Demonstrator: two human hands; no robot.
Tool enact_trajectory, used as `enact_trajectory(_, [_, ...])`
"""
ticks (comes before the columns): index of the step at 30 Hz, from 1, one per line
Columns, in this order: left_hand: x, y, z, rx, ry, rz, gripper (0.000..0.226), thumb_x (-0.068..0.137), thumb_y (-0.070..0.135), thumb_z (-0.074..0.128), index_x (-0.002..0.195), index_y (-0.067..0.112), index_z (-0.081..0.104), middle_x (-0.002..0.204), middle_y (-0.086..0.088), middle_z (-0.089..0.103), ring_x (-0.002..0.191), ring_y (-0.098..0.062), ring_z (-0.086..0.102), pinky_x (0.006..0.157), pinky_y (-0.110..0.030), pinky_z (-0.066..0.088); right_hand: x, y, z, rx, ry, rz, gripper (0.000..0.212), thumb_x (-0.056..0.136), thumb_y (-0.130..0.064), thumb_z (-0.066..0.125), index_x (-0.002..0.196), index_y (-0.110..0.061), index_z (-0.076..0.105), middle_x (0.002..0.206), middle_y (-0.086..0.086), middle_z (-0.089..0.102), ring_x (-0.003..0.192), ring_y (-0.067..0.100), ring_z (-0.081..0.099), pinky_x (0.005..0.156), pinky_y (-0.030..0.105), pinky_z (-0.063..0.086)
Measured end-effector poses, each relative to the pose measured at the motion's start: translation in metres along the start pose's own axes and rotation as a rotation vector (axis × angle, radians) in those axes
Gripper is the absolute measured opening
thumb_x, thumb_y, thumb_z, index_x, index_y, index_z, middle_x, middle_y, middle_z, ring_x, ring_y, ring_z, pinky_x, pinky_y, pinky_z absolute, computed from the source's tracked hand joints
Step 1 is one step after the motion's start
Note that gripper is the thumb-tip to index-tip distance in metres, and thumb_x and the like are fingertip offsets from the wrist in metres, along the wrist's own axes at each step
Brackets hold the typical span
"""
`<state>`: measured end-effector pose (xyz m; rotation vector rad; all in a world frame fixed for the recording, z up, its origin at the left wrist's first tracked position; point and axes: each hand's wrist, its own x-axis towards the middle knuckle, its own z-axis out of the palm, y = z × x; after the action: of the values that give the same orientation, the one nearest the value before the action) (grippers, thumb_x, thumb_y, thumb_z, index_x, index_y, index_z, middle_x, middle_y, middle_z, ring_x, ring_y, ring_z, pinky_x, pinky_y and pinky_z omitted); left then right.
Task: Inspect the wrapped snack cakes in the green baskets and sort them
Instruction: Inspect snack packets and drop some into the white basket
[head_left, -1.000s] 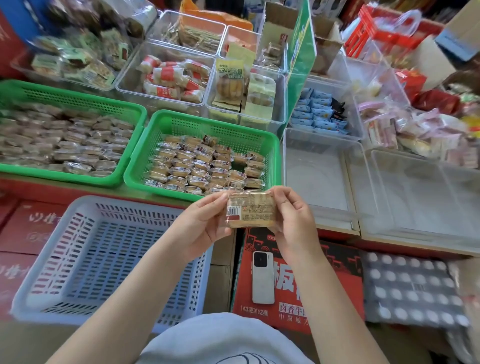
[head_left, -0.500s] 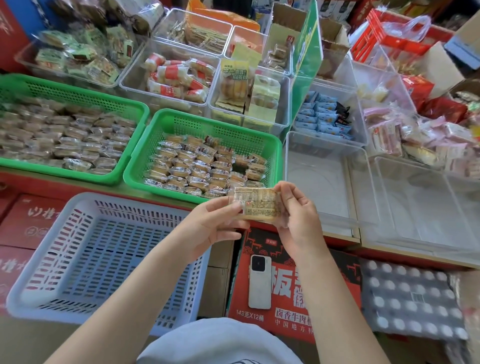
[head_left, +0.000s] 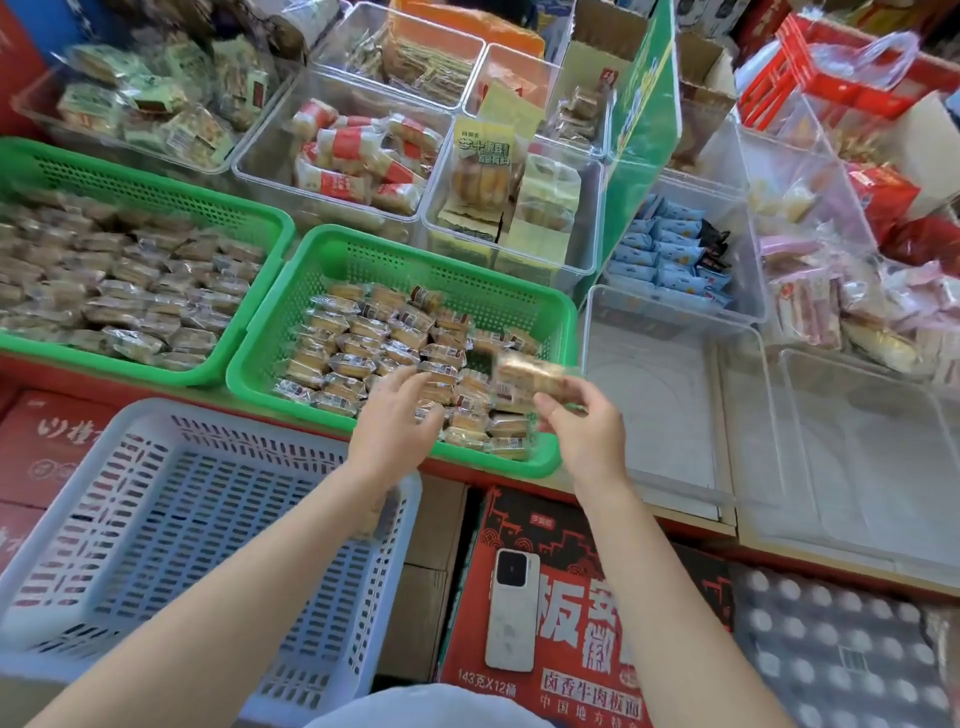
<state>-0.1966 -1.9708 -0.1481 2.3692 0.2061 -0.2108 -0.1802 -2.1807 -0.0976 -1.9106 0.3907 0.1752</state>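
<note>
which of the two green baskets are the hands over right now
The right-hand green plastic basket, half full of wrapped snack cakes; both hands sit above its near edge. The fuller left green basket has no hand near it.

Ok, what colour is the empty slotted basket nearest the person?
White, seen clearly in the head view: basket.

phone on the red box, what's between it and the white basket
In the head view, a plain brown cardboard box lies between the phone and the white basket.

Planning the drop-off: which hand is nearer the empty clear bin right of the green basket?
Right. The right hand, pinching a wrapped snack cake, is beside the clear bin's left wall. The left hand reaches over the green basket, farther left.
</note>
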Motion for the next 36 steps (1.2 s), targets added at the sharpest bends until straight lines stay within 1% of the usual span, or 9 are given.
enact_trajectory(5, [0.04,-0.032,0.03,0.465,-0.158,0.048,0.067,0.103,0.054,0.029,0.161,0.025,0.017,0.17,-0.001,0.005,0.156,-0.02,-0.005,0.126,-0.046,0.001,0.096,-0.003,0.026,-0.185,0.089,-0.117,0.03,0.086,-0.018,0.074,0.113,-0.026,0.064,0.113,0.004,0.064,0.1,0.024,0.067,0.095,0.046,0.054])
enact_trajectory(8, [0.047,-0.04,0.037,0.603,-0.207,0.127,0.073,0.098,0.06,0.009,0.162,0.028,-0.002,0.169,-0.001,-0.01,0.154,-0.02,-0.016,0.124,-0.049,-0.005,0.135,-0.017,0.04,-0.29,0.093,-0.191,0.032,0.088,-0.016,0.072,0.119,-0.014,0.065,0.116,0.005,0.059,0.101,0.017,0.058,0.099,0.032,0.047])
enact_trajectory(11, [0.056,-0.042,0.038,0.634,-0.281,0.232,0.077,0.091,0.065,-0.004,0.159,0.031,-0.015,0.166,-0.001,-0.021,0.152,-0.022,-0.025,0.124,-0.05,-0.01,0.165,-0.024,0.054,-0.444,0.051,-0.278,0.028,0.09,-0.012,0.069,0.118,-0.01,0.065,0.113,0.005,0.052,0.094,0.014,0.047,0.089,0.021,0.037])
enact_trajectory(15, [0.059,-0.042,0.037,0.619,-0.297,0.216,0.078,0.09,0.069,-0.004,0.158,0.034,-0.015,0.164,0.001,-0.023,0.153,-0.02,-0.023,0.121,-0.046,-0.015,0.193,-0.011,0.075,-0.708,-0.075,-0.335,0.02,0.089,0.001,0.06,0.106,-0.008,0.058,0.109,0.009,0.055,0.09,0.026,0.055,0.08,0.038,0.048])
enact_trajectory(19, [0.059,-0.041,0.038,0.609,-0.286,0.191,0.076,0.093,0.069,0.003,0.159,0.035,-0.012,0.166,0.003,-0.02,0.153,-0.017,-0.022,0.121,-0.044,-0.015,0.203,0.006,0.089,-0.866,-0.173,-0.448,0.024,0.087,0.011,0.05,0.093,-0.011,0.043,0.09,0.008,0.05,0.077,0.026,0.05,0.058,0.033,0.033])
enact_trajectory(26, [0.059,-0.038,0.038,0.66,-0.316,0.161,0.079,0.089,0.067,-0.001,0.159,0.033,-0.017,0.165,0.004,-0.026,0.152,-0.016,-0.024,0.125,-0.048,-0.006,0.22,0.022,0.093,-1.054,-0.218,-0.59,0.018,0.093,0.003,0.047,0.101,-0.007,0.06,0.096,0.01,0.057,0.092,0.028,0.053,0.071,0.032,0.034])
enact_trajectory(30, [0.059,-0.04,0.04,0.655,-0.306,0.152,0.078,0.09,0.066,0.004,0.16,0.034,-0.012,0.167,0.005,-0.02,0.154,-0.016,-0.02,0.125,-0.051,-0.001,0.214,0.014,0.088,-1.144,-0.26,-0.55,0.02,0.099,-0.014,0.048,0.107,-0.012,0.066,0.113,0.009,0.055,0.107,0.028,0.048,0.089,0.04,0.038])
enact_trajectory(33, [0.059,-0.041,0.041,0.653,-0.286,0.155,0.077,0.092,0.063,0.008,0.161,0.033,-0.009,0.168,0.004,-0.016,0.154,-0.015,-0.017,0.126,-0.049,0.0,0.188,0.003,0.081,-1.056,-0.214,-0.571,0.017,0.1,-0.024,0.051,0.105,-0.011,0.062,0.114,0.009,0.055,0.106,0.027,0.05,0.09,0.041,0.043])
enact_trajectory(36, [0.058,-0.041,0.04,0.647,-0.261,0.171,0.076,0.093,0.06,0.009,0.16,0.031,-0.013,0.166,0.003,-0.02,0.153,-0.015,-0.019,0.125,-0.047,-0.003,0.14,-0.005,0.078,-0.696,-0.361,-0.407,0.015,0.097,-0.023,0.055,0.087,-0.012,0.061,0.084,0.002,0.062,0.076,0.019,0.058,0.066,0.035,0.05])
